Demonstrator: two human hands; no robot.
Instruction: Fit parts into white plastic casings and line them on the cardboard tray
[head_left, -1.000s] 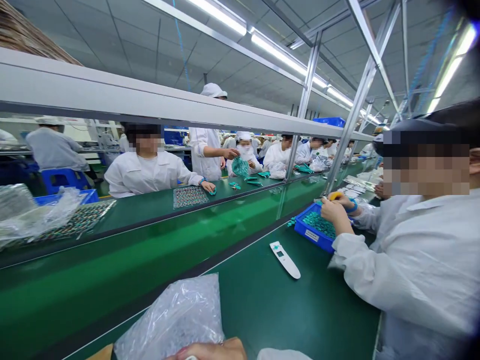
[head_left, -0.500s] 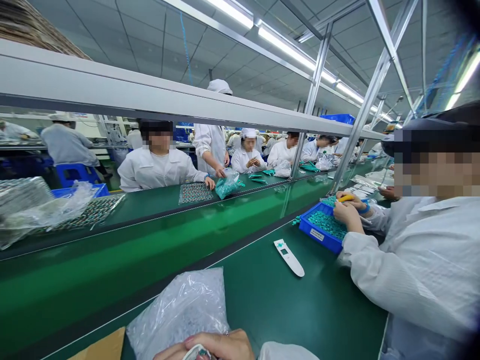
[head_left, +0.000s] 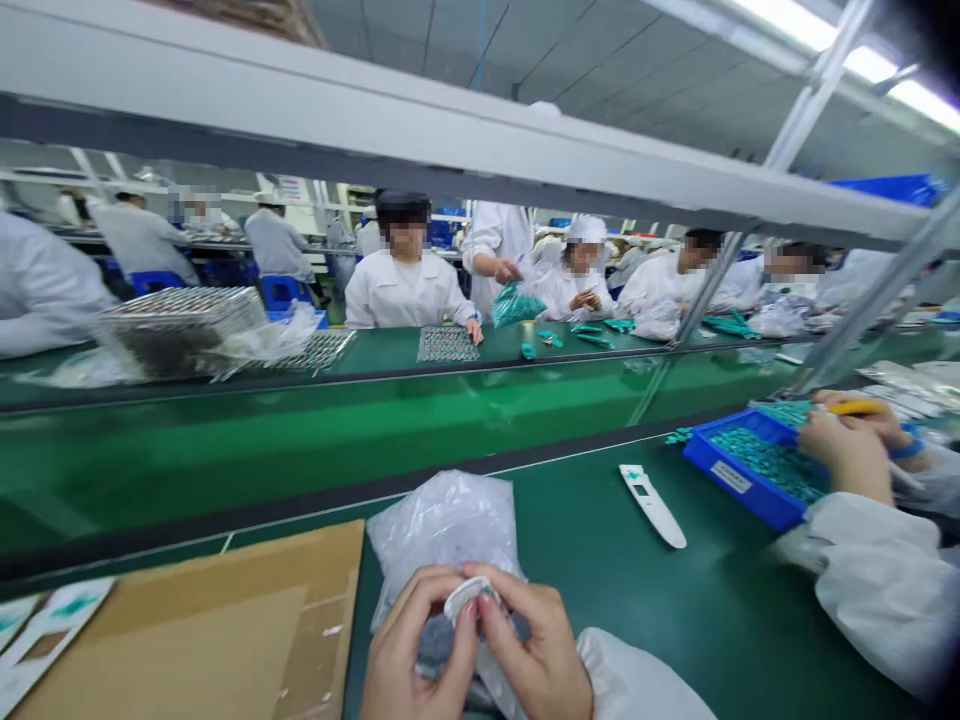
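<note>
Holding: a small pale curved piece [head_left: 469,597] is pinched between the fingertips of the left hand [head_left: 417,645] and the right hand [head_left: 534,643]; both hands are closed around it, and its exact kind cannot be told.
Under the hands: a transparent plastic bag [head_left: 444,530] is gathered against the palms, with a greyish mass showing low between them.
Near left: a cardboard sheet [head_left: 225,625] is laid flat on the green workbench mat [head_left: 600,625], with printed cards [head_left: 45,630] at its left edge.
Near right: a white plastic device [head_left: 651,505] is placed on the mat, between the hands and a blue plastic tray [head_left: 739,480].
Right: teal small parts [head_left: 765,462] are heaped in the tray, and a yellow-handled tool [head_left: 855,407] is held by a co-worker's hands [head_left: 847,445] at its far edge.
Far: people in white coats [head_left: 405,280] are seated along a second green workbench [head_left: 375,350].
</note>
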